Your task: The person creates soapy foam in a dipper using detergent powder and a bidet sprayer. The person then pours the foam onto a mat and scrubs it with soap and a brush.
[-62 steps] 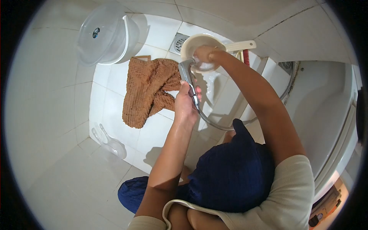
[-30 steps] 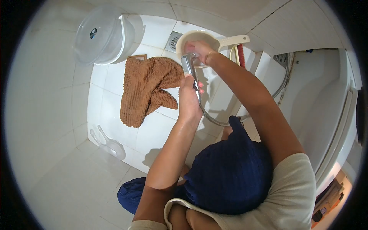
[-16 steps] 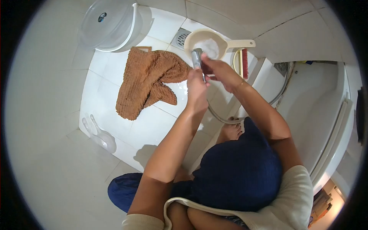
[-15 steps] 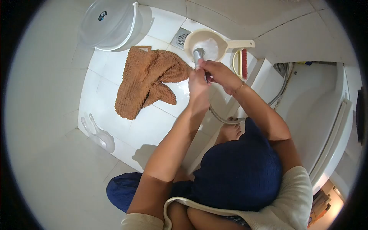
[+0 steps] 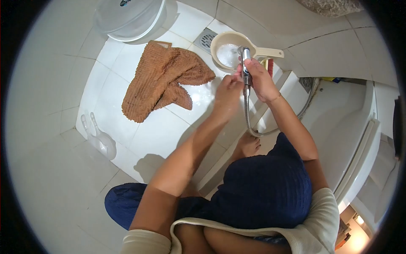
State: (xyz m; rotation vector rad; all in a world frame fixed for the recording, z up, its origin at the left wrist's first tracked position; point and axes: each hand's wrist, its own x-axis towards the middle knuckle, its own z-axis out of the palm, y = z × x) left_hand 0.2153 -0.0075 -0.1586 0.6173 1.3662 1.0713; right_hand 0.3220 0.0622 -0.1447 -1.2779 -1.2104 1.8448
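My right hand (image 5: 261,80) is wrapped round the chrome spray head (image 5: 245,63), its nozzle over the near right rim of the cream dipper (image 5: 263,52). White foamy water lies in the dipper's bowl. Just left of the sprayer is my left hand (image 5: 229,91), blurred, with its fingers bent near the handle; whether it touches the handle or holds anything is unclear. A metal hose (image 5: 248,112) hangs from the sprayer and curves off to the right. The brown textured cloth (image 5: 157,80) lies crumpled on the white tiles, left of my left hand.
A clear lidded bucket (image 5: 135,19) stands at the upper left. Beside the dipper are a floor drain (image 5: 207,39) and a red-bristled brush (image 5: 270,67). Two clear scoops (image 5: 100,139) lie at the lower left. A raised ledge (image 5: 279,95) and a white tub-like fixture (image 5: 344,127) are at the right.
The sprayer has passed from my left hand to my right hand, which was in the dipper at first. My left hand has come off its earlier grip. The view has shifted slightly.
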